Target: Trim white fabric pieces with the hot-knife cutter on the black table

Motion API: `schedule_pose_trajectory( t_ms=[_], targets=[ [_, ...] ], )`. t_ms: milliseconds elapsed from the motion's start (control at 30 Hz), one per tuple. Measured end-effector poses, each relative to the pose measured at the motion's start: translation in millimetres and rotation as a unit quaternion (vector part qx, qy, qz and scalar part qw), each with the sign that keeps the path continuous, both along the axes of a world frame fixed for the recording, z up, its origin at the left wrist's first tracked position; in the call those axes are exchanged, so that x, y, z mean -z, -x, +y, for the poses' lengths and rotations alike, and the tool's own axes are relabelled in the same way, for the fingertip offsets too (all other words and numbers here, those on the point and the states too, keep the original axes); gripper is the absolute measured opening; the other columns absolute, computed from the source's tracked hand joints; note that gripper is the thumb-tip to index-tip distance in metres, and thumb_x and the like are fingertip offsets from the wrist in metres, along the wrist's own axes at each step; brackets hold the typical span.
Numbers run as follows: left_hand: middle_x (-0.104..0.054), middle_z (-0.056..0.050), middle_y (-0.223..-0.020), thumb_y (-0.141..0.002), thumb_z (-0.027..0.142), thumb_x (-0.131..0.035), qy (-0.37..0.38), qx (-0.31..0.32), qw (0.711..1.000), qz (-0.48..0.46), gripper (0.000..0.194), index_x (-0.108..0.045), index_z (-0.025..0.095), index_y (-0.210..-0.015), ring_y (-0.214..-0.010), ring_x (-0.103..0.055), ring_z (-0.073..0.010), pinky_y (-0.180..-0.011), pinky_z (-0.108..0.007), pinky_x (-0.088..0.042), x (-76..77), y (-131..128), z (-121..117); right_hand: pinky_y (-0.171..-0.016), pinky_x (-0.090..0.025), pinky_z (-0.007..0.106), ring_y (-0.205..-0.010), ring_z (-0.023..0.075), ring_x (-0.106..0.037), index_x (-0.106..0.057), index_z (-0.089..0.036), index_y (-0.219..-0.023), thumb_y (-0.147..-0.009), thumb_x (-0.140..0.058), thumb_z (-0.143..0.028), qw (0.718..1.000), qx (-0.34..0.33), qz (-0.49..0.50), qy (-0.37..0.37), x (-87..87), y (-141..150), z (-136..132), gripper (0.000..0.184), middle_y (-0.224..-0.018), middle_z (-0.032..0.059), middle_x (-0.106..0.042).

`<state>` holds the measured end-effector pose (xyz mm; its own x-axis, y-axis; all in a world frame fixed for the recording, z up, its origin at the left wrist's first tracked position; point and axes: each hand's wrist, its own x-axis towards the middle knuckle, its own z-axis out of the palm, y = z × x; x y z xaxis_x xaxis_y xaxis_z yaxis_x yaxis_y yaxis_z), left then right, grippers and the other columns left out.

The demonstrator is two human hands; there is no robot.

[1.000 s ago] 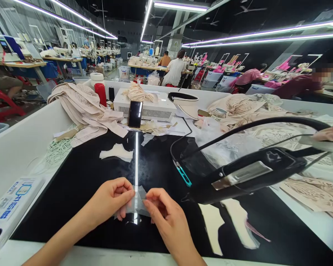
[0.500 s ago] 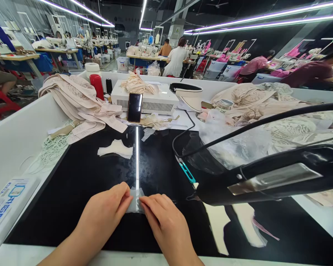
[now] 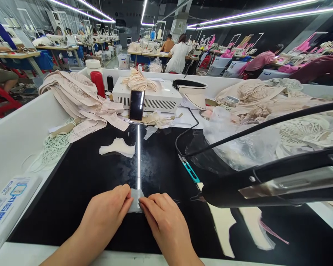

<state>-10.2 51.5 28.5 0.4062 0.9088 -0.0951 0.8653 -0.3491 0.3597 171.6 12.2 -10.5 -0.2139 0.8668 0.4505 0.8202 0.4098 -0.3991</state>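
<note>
A small piece of translucent white film or thin fabric [image 3: 135,201] spans the gap between my two hands, just above or on the black table surface [image 3: 80,184]. My left hand [image 3: 108,210] pinches its left edge between thumb and forefinger. At the opposite edge, my right hand [image 3: 163,216] is closed in a pinch too. Beyond them lies a stack of cream-coloured cut pieces [image 3: 117,147]. More cream pieces [image 3: 221,225] rest to the right of my right hand, partly under the black machine arm [image 3: 255,184].
Teal thread snips [image 3: 191,170] lie beside a black cable [image 3: 180,147]. A phone [image 3: 136,105] leans on a white vented box [image 3: 161,99]. Beige fabric [image 3: 80,96] is heaped at left, with clear plastic [image 3: 238,144] at right. People sit at sewing tables beyond.
The camera view has shifted slightly, so the table things appear a little farther right. Both hands keep the same pinch on the translucent piece.
</note>
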Motion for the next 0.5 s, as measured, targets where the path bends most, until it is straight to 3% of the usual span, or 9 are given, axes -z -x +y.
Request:
schedule_pose_trajectory(
  t_ms=[300, 500],
  targets=[
    [-0.060, 0.006, -0.072, -0.100, 0.023, -0.049, 0.038, -0.013, 0.999, 0.030, 0.016, -0.054, 0.023, -0.085, -0.062, -0.061, -0.0152, -0.055, -0.026, -0.028, -5.9, -1.8, 0.8, -0.063, -0.037, 0.030, -0.068, 0.0172, -0.051, -0.067, -0.022, -0.099, -0.103, -0.045, -0.021, 1.000, 0.000, -0.002, 0.001, 0.8, 1.5, -1.5, 0.023, -0.080, 0.0022, -0.064],
    [-0.057, 0.006, -0.068, -0.101, 0.024, -0.050, 0.021, -0.009, 0.999, 0.050, 0.017, -0.056, 0.023, -0.085, -0.058, -0.059, -0.0143, -0.053, -0.026, -0.028, -4.6, -1.8, -0.1, -0.065, -0.037, 0.031, -0.069, 0.0171, -0.050, -0.066, -0.021, -0.099, -0.103, -0.046, -0.020, 1.000, 0.004, 0.001, -0.005, 1.4, 3.4, -1.0, 0.020, -0.079, 0.0014, -0.063]
  ],
)
